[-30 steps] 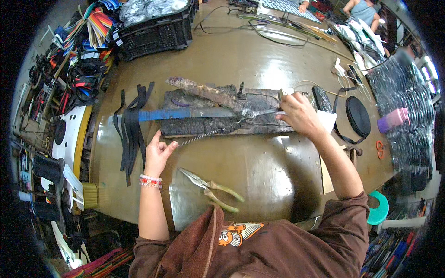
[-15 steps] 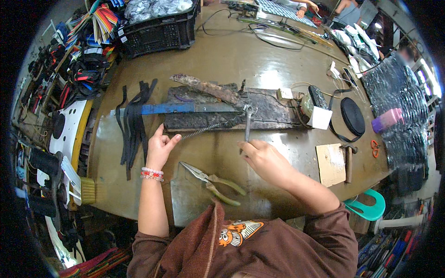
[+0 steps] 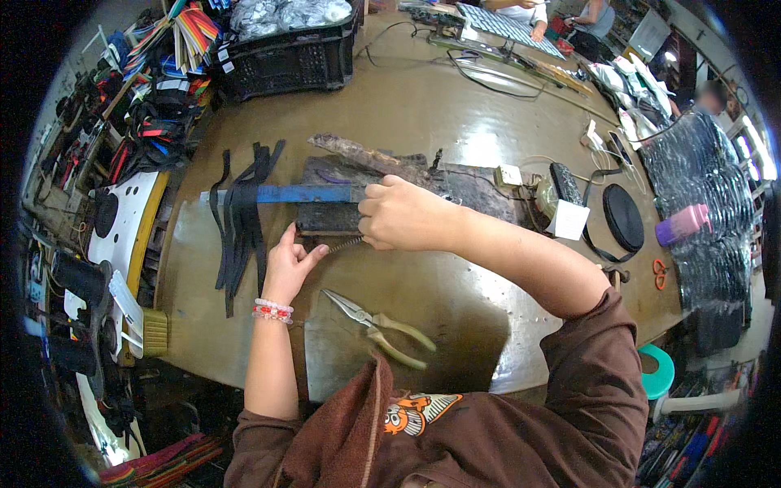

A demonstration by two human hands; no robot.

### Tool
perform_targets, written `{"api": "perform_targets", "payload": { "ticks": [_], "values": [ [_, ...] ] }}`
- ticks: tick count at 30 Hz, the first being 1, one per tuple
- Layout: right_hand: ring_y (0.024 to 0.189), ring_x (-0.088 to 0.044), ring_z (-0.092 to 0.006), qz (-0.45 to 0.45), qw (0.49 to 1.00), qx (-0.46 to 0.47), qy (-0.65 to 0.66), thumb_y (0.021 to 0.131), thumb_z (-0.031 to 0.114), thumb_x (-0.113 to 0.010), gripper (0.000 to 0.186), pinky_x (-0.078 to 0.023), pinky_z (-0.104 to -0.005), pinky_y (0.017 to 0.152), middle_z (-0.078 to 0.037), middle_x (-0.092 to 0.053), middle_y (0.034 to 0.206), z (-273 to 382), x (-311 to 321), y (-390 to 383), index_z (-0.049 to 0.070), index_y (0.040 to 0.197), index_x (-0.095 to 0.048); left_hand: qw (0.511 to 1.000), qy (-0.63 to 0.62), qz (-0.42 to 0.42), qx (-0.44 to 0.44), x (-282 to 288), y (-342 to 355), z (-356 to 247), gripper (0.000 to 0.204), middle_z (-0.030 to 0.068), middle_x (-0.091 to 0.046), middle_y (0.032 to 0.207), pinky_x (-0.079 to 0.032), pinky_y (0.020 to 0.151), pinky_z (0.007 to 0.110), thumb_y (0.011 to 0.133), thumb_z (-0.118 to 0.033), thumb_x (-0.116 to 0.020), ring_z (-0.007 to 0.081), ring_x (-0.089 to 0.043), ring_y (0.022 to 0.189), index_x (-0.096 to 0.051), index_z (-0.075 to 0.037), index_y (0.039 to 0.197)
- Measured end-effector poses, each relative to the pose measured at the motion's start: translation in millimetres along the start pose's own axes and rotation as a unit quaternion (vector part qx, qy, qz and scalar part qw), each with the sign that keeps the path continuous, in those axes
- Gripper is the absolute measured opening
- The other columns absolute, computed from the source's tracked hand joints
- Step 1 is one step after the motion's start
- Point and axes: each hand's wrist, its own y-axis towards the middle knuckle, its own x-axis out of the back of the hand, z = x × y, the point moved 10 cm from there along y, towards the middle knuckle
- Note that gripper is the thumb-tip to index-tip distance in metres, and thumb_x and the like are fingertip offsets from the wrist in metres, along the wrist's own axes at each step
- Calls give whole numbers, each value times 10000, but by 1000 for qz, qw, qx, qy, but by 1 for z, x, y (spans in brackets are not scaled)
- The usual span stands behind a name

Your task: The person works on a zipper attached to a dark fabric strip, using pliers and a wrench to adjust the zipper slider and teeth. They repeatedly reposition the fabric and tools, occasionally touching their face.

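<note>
My left hand [image 3: 285, 268] is at the near left edge of a dark, worn board [image 3: 325, 221], thumb and index finger spread. Its thumb tip meets the end of a thin coiled metal spring [image 3: 346, 243], whose other end disappears under my right hand [image 3: 407, 215]. That hand is a fist over the middle of the board, closed around a metal crank handle that its fingers now hide. A blue flat bar [image 3: 305, 193] lies along the board, with a rough piece of wood [image 3: 366, 153] behind it. Pliers [image 3: 378, 325] with pale green grips rest nearer me, jaws slightly apart.
Black straps [image 3: 244, 220] drape over the bar's left end. To the right are a white card [image 3: 567, 220], a black webbing roll [image 3: 623, 217] and orange scissors [image 3: 660, 274]. A black crate [image 3: 281, 61] stands far left; another person's hand [image 3: 538, 31] shows at the far side.
My right hand has swung left and away from me, from the near side of the board to over it, covering the handle. The left hand has stayed by the spring.
</note>
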Motion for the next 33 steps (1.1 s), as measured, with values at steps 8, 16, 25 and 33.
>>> {"api": "perform_targets", "payload": {
  "ticks": [8,16,25,33],
  "values": [
    [555,-549,-225,-97,992,68,36,785,307,-567,272,-445,-340,490,-34,-513,552,3,11,-7,98,655,-451,985,-145,-55,77,-6,11,28,494,23,-457,498,-357,417,263,875,-405,-548,104,-456,428,-525,67,1019],
    [554,-528,-213,-100,989,96,52,813,330,-555,315,-446,-336,495,-43,-481,580,5,-1,-3,88,635,-459,962,-192,-34,191,-16,18,47,460,12,-447,498,-311,347,245,887,-471,-491,89,-434,387,-470,-41,725],
    [506,-602,-273,-50,995,-88,1,815,276,-538,324,-496,-358,495,-119,-582,537,-33,-26,13,63,571,-544,950,-238,-16,199,-21,17,47,374,-6,-410,501,-266,325,235,889,-412,-517,72,-395,377,-440,-65,774],
    [625,-652,-288,19,964,-266,1,877,275,-421,338,-523,-420,564,-131,-649,669,-82,-29,14,86,696,-635,944,-266,-14,193,-23,16,50,389,9,-425,545,-277,334,233,889,-418,-508,73,-406,401,-462,-32,867]
  ]
}}
